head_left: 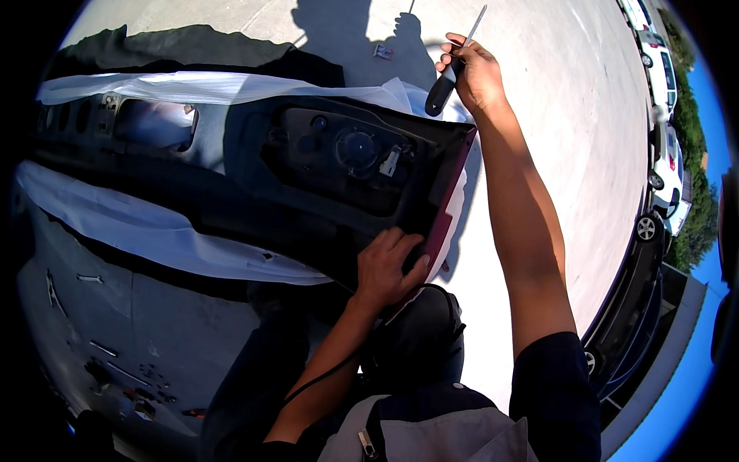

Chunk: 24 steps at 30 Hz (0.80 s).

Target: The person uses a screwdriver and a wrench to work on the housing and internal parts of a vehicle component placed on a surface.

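Note:
My right hand is raised beyond the part's far right corner, holding a screwdriver with a black handle and a thin shaft pointing up. My left hand grips the near right end of a long car part, dark underneath with a maroon edge, its fingers bent over the dark surface. That part has a recessed panel with a round fitting and a small light clip, plus an opening toward the left. It lies on white sheeting.
Wrenches, small hardware and an orange-handled tool lie on the shaded concrete at lower left. A small metal item lies beyond the part. Dark fabric is behind it. Parked cars line the right side.

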Tool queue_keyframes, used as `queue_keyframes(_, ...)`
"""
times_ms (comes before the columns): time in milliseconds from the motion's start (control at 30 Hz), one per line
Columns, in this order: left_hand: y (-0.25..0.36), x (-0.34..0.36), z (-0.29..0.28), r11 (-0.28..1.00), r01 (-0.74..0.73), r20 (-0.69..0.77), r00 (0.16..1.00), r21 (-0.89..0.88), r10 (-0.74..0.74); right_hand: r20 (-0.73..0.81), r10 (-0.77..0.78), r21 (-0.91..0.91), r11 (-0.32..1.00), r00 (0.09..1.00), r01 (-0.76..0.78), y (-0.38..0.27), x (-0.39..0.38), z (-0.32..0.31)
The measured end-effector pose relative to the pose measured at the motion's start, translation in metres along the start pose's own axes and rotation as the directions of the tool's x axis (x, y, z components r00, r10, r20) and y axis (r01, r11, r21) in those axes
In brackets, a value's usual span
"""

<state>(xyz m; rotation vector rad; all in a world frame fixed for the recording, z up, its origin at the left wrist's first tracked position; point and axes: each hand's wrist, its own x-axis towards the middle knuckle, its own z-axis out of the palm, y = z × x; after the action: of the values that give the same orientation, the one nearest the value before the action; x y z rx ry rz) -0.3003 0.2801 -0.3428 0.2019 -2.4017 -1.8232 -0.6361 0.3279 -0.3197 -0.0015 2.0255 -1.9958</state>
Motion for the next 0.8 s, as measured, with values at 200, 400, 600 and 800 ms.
queue_keyframes(200,0.001,0.000,0.001,1.000,-0.006,-0.016,1.000,-0.021,0.005,-0.164,0.073,0.027,0.997,0.984,-0.070,-0.031,0.040,-0.013)
queue_keyframes(400,-0.002,-0.003,0.003,0.999,0.027,-0.035,0.999,0.043,-0.026,-0.091,0.291,-0.321,0.897,0.952,-0.305,0.023,-0.012,0.037)
queue_keyframes(600,0.001,0.003,0.008,1.000,0.018,-0.052,0.998,0.002,-0.018,-0.277,0.151,-0.145,0.970,0.949,-0.197,-0.023,0.040,-0.005)
queue_keyframes(800,0.003,0.003,0.004,0.997,0.062,-0.084,0.995,0.047,-0.058,-0.169,0.425,-0.081,0.893,0.889,-0.442,0.014,0.016,0.017)
